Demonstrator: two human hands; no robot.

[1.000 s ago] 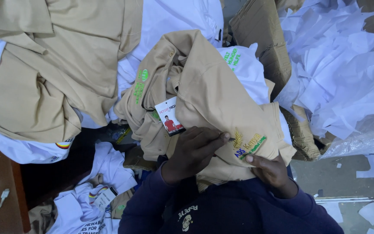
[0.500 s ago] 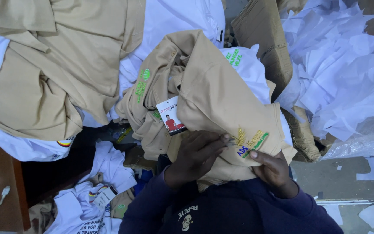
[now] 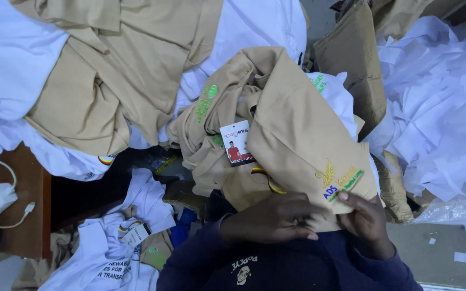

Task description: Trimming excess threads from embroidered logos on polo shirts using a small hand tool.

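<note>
While I watch from the head view, the tan shirt (image 3: 297,134) has barely shifted from a second ago, still draped over the pile. My left hand (image 3: 273,220) has slid along its lower hem, fingers curled onto the fabric; my right hand (image 3: 365,215) pinches the embroidered corner.
</note>
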